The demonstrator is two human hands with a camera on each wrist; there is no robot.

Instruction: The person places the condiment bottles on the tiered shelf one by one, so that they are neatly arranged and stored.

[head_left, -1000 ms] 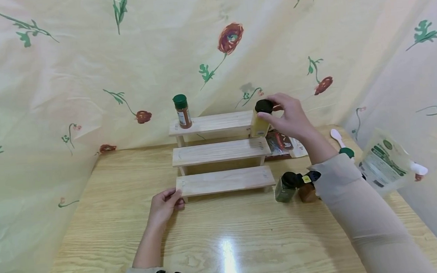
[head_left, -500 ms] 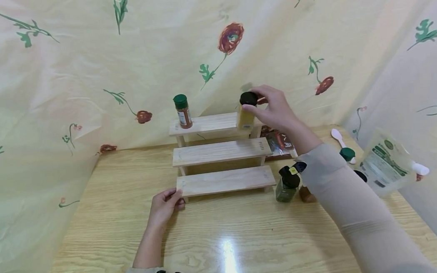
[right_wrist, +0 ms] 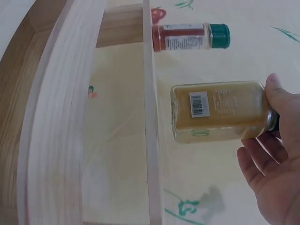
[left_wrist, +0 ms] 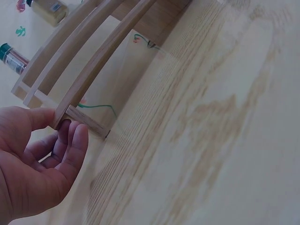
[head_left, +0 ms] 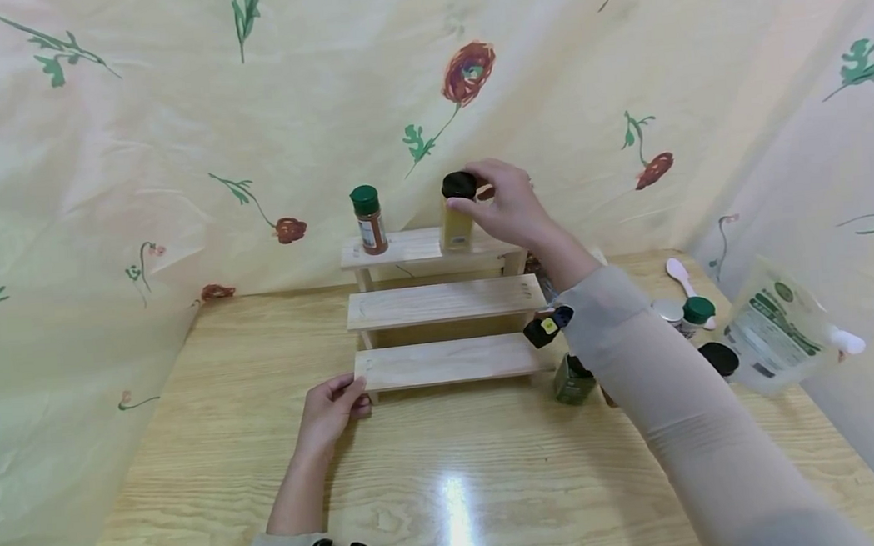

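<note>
Right hand had a pinch grip on the yellow jar, thumb and fingers closed in around its black cap end. Jar was close to upright, over the top step of the three-step wooden rack; right wrist view showed its base just clear of the board. Left hand pinched the left end of the lowest step, thumb above, fingers curled underneath, grip closed on the wood. Green-capped jar, reddish-brown contents, stood upright on the top step's left end, apart from the yellow one. Rack sat on the bench in front of a floral sheet. By the rack's right end, a dark green jar stood on the bench, part hidden by the right sleeve. Farther right: a pale pouch with white spout, a white spoon, and a black lid, whatever it topped mostly hidden.
</note>
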